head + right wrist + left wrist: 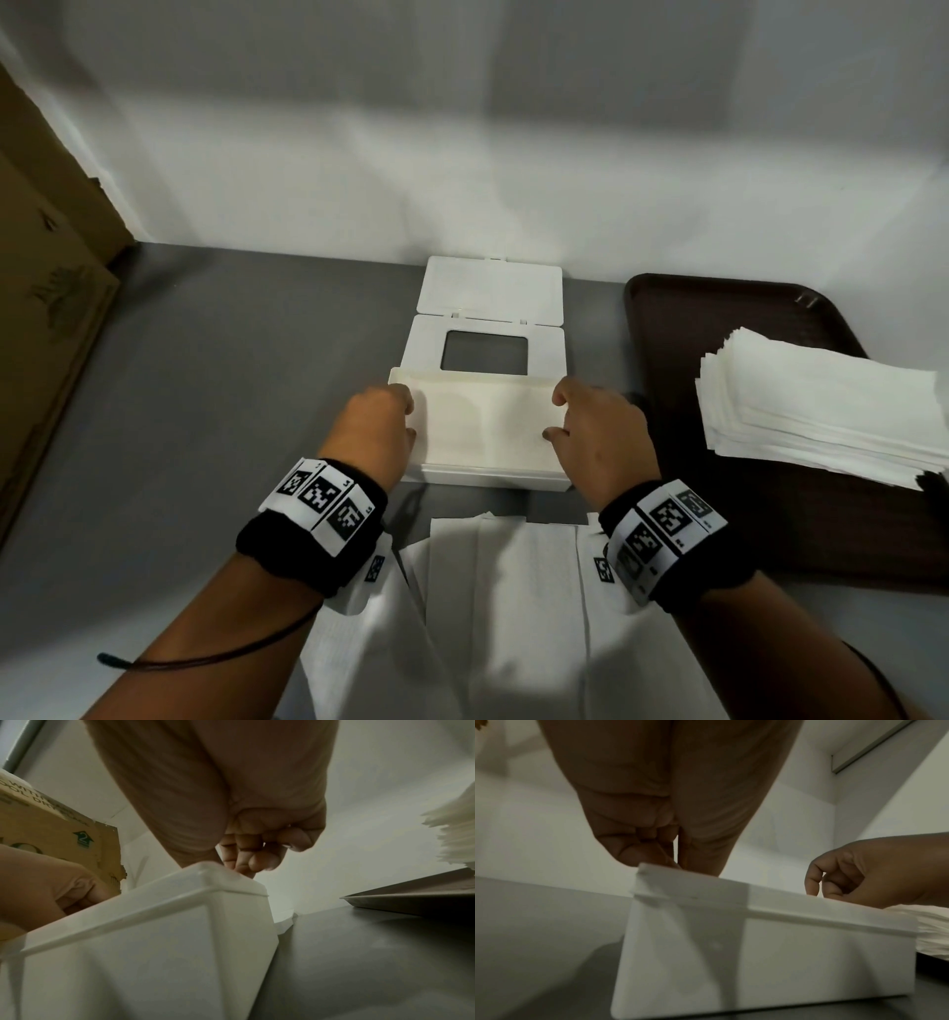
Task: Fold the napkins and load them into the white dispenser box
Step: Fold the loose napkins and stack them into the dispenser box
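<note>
The white dispenser box (pixel 488 475) stands open at the table's middle, its pale inside showing. Its lid (pixel 547 349), with a rectangular window and a raised flap, lies flat behind it. My left hand (pixel 380 426) curls over the box's left end and my right hand (pixel 590 431) over its right end. The left wrist view shows the left hand (pixel 654 841) with curled fingers on the rim of the box (pixel 757 953). In the right wrist view my right hand (pixel 257 845) bends at the corner of the box (pixel 141 953). Unfolded white napkins (pixel 513 591) lie in front of the box, under my wrists.
A dark brown tray (pixel 719 318) at the right carries a tall stack of white napkins (pixel 821 411). A cardboard box (pixel 41 308) stands at the left edge against the white wall. The table top is grey.
</note>
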A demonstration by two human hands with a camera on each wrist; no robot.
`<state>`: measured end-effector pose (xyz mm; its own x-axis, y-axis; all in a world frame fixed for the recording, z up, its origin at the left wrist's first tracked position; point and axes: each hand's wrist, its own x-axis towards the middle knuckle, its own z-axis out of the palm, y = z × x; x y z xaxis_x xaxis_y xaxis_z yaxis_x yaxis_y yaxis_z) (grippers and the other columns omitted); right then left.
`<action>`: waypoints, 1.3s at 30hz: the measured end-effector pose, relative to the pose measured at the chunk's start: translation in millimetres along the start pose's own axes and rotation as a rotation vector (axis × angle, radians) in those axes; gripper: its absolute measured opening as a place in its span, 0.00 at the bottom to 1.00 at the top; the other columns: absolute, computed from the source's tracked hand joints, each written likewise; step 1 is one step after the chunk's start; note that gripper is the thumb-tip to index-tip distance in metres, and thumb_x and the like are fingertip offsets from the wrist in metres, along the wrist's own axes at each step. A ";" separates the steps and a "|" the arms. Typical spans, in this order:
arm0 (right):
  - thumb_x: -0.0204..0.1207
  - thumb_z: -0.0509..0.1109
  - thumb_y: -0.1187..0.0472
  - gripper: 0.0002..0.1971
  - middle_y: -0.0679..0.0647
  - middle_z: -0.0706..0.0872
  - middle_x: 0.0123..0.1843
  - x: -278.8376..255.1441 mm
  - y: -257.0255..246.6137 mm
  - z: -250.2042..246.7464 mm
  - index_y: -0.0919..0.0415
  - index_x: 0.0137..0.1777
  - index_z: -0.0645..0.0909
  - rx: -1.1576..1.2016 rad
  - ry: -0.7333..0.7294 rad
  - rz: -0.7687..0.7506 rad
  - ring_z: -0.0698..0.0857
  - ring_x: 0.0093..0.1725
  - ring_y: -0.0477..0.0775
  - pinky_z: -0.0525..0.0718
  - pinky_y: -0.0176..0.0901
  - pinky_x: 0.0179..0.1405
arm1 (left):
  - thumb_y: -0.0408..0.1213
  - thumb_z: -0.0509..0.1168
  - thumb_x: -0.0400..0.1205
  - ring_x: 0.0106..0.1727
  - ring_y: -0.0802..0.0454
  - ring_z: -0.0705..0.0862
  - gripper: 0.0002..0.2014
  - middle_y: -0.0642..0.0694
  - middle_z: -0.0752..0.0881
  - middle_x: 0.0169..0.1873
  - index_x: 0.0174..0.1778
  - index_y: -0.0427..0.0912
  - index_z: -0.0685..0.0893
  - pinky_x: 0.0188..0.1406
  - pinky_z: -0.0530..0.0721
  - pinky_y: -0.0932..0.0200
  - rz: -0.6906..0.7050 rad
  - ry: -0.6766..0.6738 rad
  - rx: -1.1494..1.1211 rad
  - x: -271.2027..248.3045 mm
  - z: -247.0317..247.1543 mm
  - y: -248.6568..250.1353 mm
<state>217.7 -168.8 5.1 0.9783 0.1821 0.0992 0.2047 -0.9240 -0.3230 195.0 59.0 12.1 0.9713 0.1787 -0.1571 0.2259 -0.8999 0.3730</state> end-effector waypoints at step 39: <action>0.68 0.74 0.37 0.26 0.49 0.84 0.51 -188.7 -130.7 39.7 0.54 0.55 0.74 -0.140 -0.355 0.219 0.81 0.56 0.56 0.73 0.50 0.52 | 0.59 0.70 0.72 0.68 0.46 0.72 0.38 0.45 0.73 0.67 0.74 0.44 0.69 0.68 0.74 0.51 0.221 -0.226 0.158 -116.5 11.0 -106.0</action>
<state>7.6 -69.1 -8.8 0.9538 0.0586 -0.2946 0.0087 -0.9858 -0.1677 57.0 129.1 -19.2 0.9503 -0.1037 -0.2934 -0.0191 -0.9605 0.2776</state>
